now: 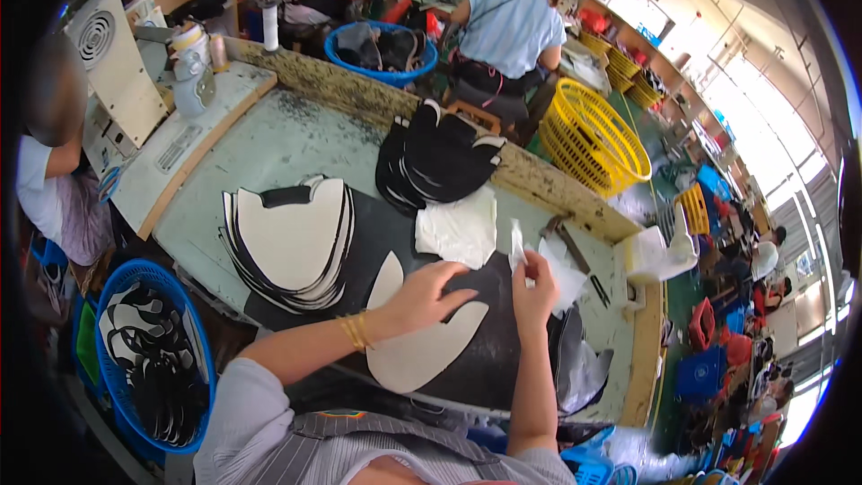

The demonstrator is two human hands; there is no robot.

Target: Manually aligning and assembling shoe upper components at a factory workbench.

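A person is leaning over a worn green table (296, 139). Their left hand (429, 295) is lying flat, fingers spread, pressing down a cream cutout piece (422, 350) that is resting on a black sheet (498, 341) in front of them. Their right hand (535, 292) is pinching a thin white strip (517, 247) upright between fingertips. The cutout looks light, thin and floppy, likely best lifted by an edge. A stack of similar pieces (289, 238) is sitting to the left.
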